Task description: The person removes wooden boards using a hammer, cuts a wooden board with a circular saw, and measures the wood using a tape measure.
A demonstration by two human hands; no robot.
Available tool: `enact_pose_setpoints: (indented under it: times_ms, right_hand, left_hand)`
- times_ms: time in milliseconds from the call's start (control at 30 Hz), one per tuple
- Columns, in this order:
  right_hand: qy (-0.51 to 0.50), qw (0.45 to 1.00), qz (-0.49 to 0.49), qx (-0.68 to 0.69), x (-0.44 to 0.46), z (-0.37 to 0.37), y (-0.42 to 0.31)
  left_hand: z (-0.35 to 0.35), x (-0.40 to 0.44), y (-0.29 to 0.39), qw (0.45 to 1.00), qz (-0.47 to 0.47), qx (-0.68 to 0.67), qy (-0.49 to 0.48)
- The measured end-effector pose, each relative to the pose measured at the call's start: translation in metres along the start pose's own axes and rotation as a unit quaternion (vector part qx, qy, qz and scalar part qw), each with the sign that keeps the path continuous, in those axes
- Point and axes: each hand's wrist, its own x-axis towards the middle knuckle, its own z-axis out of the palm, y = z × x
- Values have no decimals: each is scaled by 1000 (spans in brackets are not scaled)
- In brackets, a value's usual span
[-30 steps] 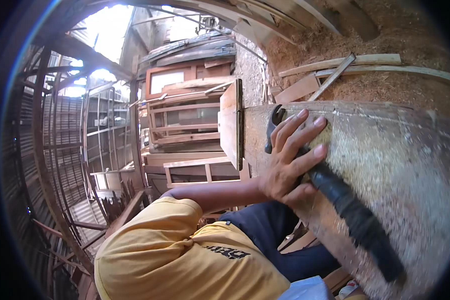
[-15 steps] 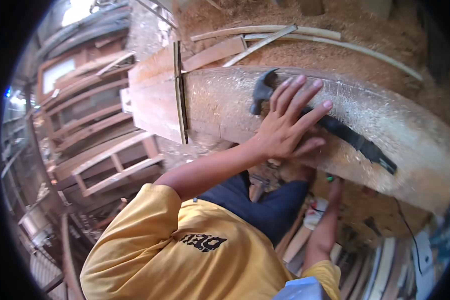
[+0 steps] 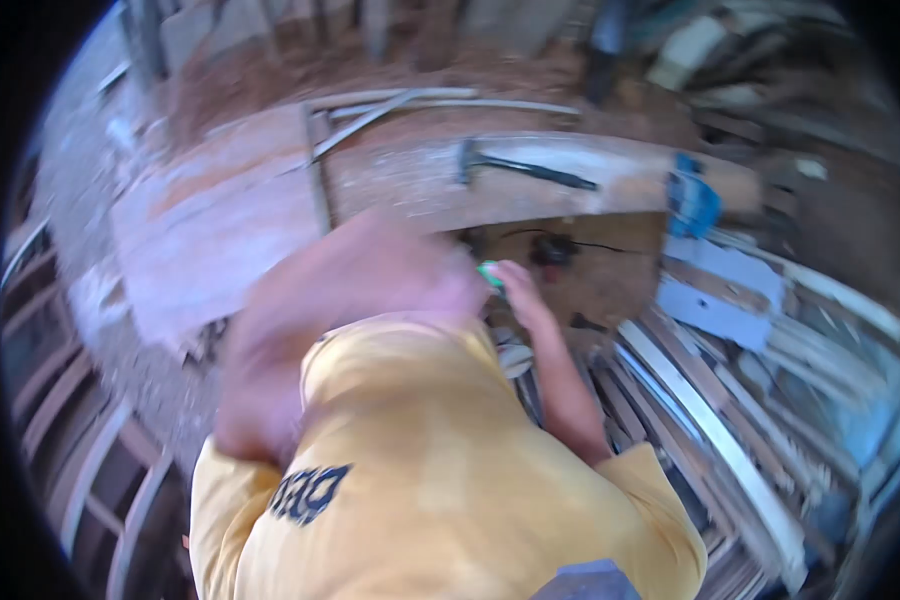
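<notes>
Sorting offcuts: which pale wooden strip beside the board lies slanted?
The straight pale wooden strip crossing two others, which run roughly along the curved wooden board.

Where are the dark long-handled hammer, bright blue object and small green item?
Dark long-handled hammer (image 3: 562, 178): head view, on its grip.
Bright blue object (image 3: 698, 203): head view, mid-body.
Small green item (image 3: 489, 273): head view, visible part.

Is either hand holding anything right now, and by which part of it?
The right hand appears to hold a small green object in its fingers; which part is gripped cannot be told. The left hand is too blurred to tell.
</notes>
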Motion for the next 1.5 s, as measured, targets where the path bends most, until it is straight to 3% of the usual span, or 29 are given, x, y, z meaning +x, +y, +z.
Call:
enact_pose_setpoints:
  times_ms: [67,100,200,233,400,467,500,767,833,867,1067,1133,1233,1367,1433,1500]
  right_hand:
    - [-43,995,68,61,-19,16,-11]
    - [-40,996,59,55,-22,18,-20]
    - [-63,997,28,39,-26,18,-55]
    - [-39,998,45,24,-21,80,-49]
    - [-32,999,30,21,-13,92,-72]
    - [-32,999,39,3,-9,104,-76]
    - [-36,999,29,7,-5,104,-76]
    - [-27,997,58,49,5,130,-95]
    - [-33,997,60,44,6,134,-97]
    - [-34,996,64,50,6,134,-96]
    - [-18,996,74,49,-3,145,-100]
    - [-10,996,79,51,-6,146,-95]
    - [-7,995,80,56,-11,149,-92]
    - [-4,993,85,76,-19,155,-92]
    - [-2,993,88,79,-25,161,-97]
    - [-8,993,78,86,-23,161,-90]
  left_hand:
    - [22,-22,58,985,140,-24,-97]
    - [36,-31,75,980,161,-26,-111]
    - [76,-39,115,986,138,-38,-83]
    - [10,-94,142,983,153,-71,-75]
    - [3,-125,178,971,197,-73,-115]
    - [10,-123,190,956,199,-102,-190]
    - [2,-130,202,957,135,-91,-240]
    - [4,-150,210,952,207,-106,-197]
    - [-13,-158,214,936,187,-85,-287]
    - [-13,-161,215,937,180,-86,-286]
    - [-14,-174,223,962,183,19,-202]
    - [-8,-182,234,969,145,160,-118]
    - [3,-201,250,925,80,371,13]
    - [7,-229,253,865,70,494,57]
    - [-3,-222,244,907,216,356,61]
    - [-16,-215,233,913,350,200,64]
